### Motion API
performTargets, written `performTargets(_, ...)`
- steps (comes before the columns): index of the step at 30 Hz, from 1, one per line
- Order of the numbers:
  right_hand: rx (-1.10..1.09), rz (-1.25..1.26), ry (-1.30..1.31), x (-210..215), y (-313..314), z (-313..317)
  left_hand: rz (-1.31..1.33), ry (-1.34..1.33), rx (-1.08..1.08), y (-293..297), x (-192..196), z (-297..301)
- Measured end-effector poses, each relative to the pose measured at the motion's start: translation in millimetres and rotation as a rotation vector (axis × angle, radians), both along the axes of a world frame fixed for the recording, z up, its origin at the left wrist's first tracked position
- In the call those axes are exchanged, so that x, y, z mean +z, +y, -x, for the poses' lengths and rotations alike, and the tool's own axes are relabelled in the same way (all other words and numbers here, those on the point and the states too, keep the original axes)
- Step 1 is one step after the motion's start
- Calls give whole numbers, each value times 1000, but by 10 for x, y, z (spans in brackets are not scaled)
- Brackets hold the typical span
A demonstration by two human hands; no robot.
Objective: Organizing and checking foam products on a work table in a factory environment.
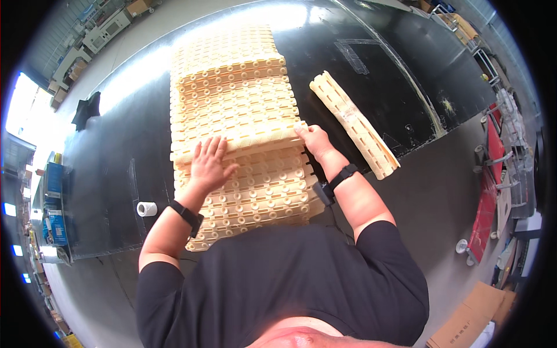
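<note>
A long cream plastic mat of linked slats (pixel 232 107), studded with round rings, runs away from me and hangs over the near edge of the black table. Across it, between my hands, lies a raised ribbed strip (pixel 255 141). My left hand (pixel 210 165) rests flat on the left part of this strip, fingers stretched out and thumb apart. At the strip's right end my right hand (pixel 313 139) is closed around it, fingertips partly hidden. Both wrists wear black bands. To the right lies a separate cream slatted piece (pixel 355 124), long and narrow, with slots along it.
A white roll (pixel 147 209) sits near the front left of the black table (pixel 110 180). Farther back is a black cloth-like item (pixel 87 111). Blue boxes (pixel 54 200) stand at the left edge. A red cart (pixel 487 203) stands at right, with cardboard (pixel 467 316) below.
</note>
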State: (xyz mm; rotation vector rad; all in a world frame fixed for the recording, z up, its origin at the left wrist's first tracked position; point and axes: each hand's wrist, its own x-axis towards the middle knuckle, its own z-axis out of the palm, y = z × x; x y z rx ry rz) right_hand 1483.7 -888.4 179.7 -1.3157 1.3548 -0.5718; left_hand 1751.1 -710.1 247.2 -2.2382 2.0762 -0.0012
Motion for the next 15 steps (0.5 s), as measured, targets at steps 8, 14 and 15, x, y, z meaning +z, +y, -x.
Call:
performTargets(8,38,63,-282,126,-423,-384,48,66,206,-1062,163,-434)
performTargets(14,19,106,-158,171,-474,-509,-70,15,52,-868,225,-328)
performTargets(15,27,193,-95,200,-475,-510,-17,31,54,-859,297,-317)
